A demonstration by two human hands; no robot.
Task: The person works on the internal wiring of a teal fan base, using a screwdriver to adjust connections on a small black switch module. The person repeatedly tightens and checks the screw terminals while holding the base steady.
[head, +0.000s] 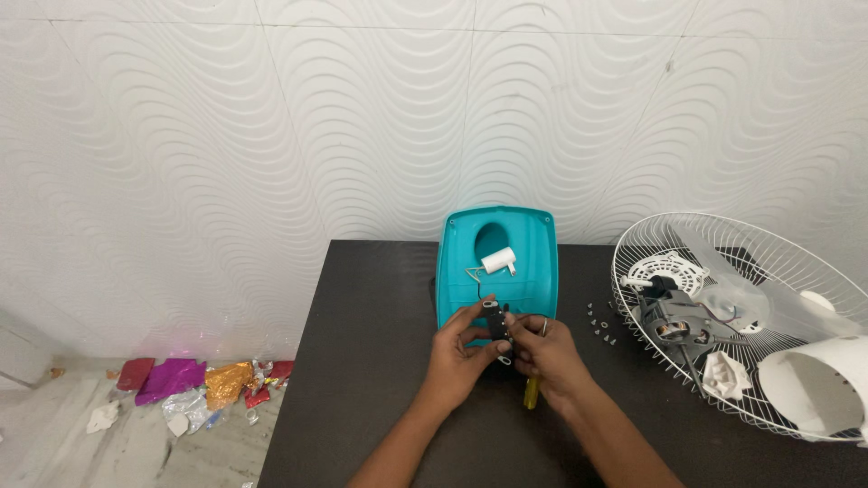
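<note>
Left hand (461, 357) and right hand (547, 354): forearms bare, no sleeves; a ring on one of the right fingers (543, 329).

**Where things sit on the table**

We hold a small switch part (496, 327) between our left hand (463, 354) and right hand (542, 354), just before the plastic housing (533, 262). A capacitor (498, 261) lies in it. The fan guard (768, 271) lies right, with screws (599, 327) between.

One head view looks down and forward from above the near edge of the bench (380, 361), fairly close, facing the far wall (271, 117); floor (108, 425) shows at left.
</note>
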